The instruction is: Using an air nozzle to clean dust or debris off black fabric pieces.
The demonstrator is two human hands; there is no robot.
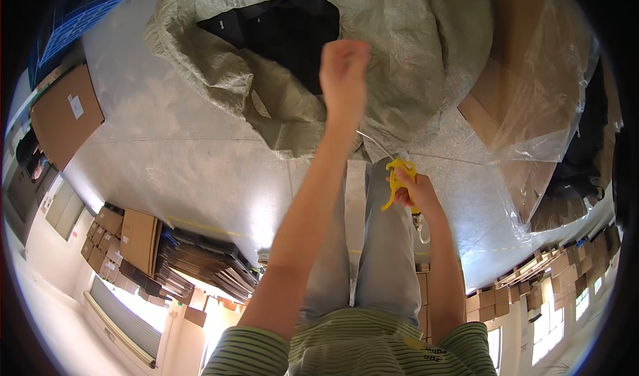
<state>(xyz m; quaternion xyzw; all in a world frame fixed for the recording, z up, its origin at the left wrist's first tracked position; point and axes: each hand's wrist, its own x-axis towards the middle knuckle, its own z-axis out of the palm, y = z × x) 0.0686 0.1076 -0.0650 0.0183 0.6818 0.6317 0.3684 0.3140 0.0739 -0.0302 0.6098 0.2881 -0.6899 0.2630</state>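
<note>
A large pale grey-green woven sack lies in front of me with its mouth spread wide. Inside the opening shows black fabric with small white marks. My left hand is over the sack, beside the right edge of the black fabric. Its fingers look curled but are smeared by motion, so I cannot tell whether they hold anything. Lower and to the right, my right hand is closed around a yellow air blow gun. Its thin metal nozzle points up and left toward the sack's near edge, and a metal fitting hangs from its lower end.
On the right, clear plastic film covers a cardboard box, with black items beyond it. A blue crate stands at the far left, above a cardboard carton. Flattened cardboard is stacked behind on the left.
</note>
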